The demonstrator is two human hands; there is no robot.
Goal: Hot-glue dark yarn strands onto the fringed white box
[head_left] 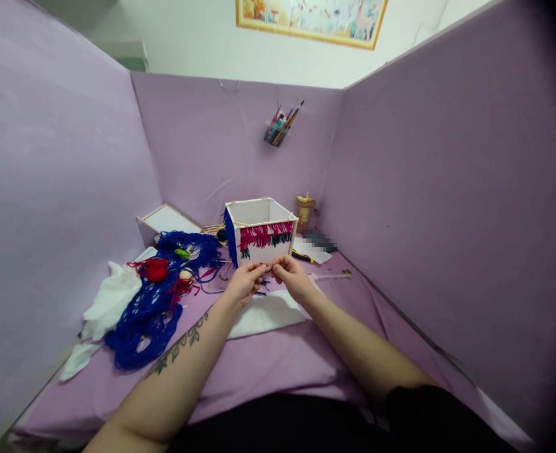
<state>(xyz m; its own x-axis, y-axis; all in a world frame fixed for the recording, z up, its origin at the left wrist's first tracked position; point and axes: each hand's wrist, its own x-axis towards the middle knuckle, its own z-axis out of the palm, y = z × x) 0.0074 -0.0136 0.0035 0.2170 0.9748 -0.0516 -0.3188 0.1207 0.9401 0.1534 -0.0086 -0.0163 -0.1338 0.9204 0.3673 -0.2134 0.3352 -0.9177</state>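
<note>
In front of a white box [262,253] my two hands meet, fingertips almost touching. My left hand [248,282] is closed in a pinch, and my right hand [289,275] pinches as well; what lies between the fingers is too small to make out. Short dark yarn pieces [263,287] show just below the fingertips. The box is open at the top, with pink fringe [261,236] and dark fringe [281,238] on its front and blue yarn [230,236] on its left side. Beneath my hands lies a folded white cloth [271,313].
Blue yarn [140,327] spreads over the left of the pink tablecloth [278,365], with a red yarn ball [156,270] on it. White cloth [112,296] lies farther left. Behind the box stands a yellow-brown container [305,211]. A brush cup [280,128] hangs on the back panel.
</note>
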